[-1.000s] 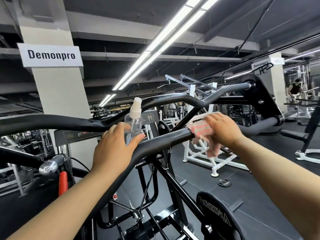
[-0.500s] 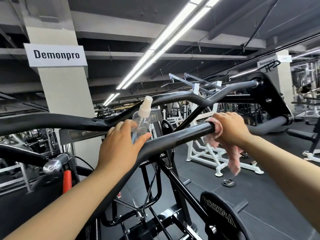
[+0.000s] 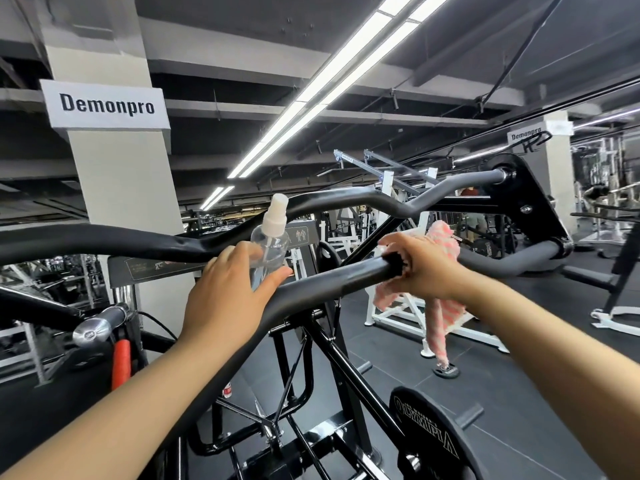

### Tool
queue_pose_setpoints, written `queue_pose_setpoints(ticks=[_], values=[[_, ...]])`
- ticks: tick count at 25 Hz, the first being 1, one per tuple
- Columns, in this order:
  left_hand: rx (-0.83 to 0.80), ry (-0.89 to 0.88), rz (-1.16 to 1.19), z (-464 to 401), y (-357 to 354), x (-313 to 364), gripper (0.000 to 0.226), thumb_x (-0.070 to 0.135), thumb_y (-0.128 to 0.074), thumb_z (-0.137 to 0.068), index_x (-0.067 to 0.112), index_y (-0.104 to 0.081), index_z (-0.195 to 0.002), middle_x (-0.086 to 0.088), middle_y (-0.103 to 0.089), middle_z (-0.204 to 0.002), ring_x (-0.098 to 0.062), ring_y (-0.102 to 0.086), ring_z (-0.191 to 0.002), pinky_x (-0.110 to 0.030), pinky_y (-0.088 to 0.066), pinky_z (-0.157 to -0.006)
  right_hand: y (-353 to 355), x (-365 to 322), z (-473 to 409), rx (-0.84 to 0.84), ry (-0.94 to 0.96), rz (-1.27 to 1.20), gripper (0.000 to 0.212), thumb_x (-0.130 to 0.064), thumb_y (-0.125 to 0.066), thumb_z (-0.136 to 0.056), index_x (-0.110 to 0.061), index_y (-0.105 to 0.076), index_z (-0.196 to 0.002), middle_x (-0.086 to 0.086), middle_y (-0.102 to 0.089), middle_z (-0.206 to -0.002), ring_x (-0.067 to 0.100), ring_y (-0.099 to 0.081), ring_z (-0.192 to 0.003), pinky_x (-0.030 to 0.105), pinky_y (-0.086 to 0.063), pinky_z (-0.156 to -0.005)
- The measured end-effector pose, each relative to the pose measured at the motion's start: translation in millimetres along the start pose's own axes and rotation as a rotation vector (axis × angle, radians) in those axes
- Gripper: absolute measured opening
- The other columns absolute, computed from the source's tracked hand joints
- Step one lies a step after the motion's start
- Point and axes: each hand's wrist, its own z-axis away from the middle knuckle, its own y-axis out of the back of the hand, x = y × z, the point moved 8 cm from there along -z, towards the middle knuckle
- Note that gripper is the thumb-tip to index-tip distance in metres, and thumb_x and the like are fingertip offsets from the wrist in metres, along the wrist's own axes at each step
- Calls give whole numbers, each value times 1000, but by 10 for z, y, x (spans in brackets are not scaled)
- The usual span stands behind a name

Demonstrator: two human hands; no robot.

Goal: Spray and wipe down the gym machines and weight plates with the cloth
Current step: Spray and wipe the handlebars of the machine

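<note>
Right hand (image 3: pixel 427 268) clenched around a pink-and-white striped cloth (image 3: pixel 445 306), pressing it against the near black padded handlebar of the gym machine (image 3: pixel 332 278). Cloth bunched above the knuckles and trailing in two loose tails below the bar, hanging free in front of a white steel frame (image 3: pixel 398 310) farther back on the floor. Bare black padding exposed just left of the fingers.

Left hand (image 3: pixel 230 299) grasping a clear plastic spray bottle with a white nozzle (image 3: pixel 272 244), held upright, thumb along its right side and fingers wrapped behind its lower body. Heel of that hand over the same near bar, left of the cloth and well apart from the right hand. Nozzle top level with the far black curved bar (image 3: pixel 346 199), which runs across to a black pivot plate (image 3: pixel 533 199) at upper right.

Below, a black weight plate with white OLYMPIA lettering (image 3: pixel 429 441) at lower right, mounted on the machine's frame. A small dark plate (image 3: pixel 446 370) flat on the dark rubber floor (image 3: pixel 540 382) under the hanging cloth. At left, a chromed bar end (image 3: pixel 91 329) above an orange grip (image 3: pixel 121 363). A grey concrete pillar with a white "Demonpro" sign (image 3: pixel 107 105) at upper left; long white ceiling light strips (image 3: pixel 329 88) running overhead.
</note>
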Motion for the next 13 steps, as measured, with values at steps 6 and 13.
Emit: queue_pose_setpoints(ticks=[6, 13], values=[[5, 16, 31, 13, 6, -43, 46, 53, -52, -85, 20, -51, -117, 3, -54, -123, -20, -48, -115, -31, -36, -85, 116, 319, 26, -303, -123, -173, 72, -12, -57, -64, -34, -41, -131, -1, -49, -135, 19, -43, -128, 42, -34, -110], [6, -10, -2, -4, 11, 12, 47, 54, -50, -86, 19, -50, -117, 2, -53, -123, -21, -46, -116, -31, -36, -86, 92, 280, -149, 58, -47, 482, 51, -68, -42, -68, -39, -62, -106, -17, -66, -105, 14, -57, -105, 36, -42, -92]])
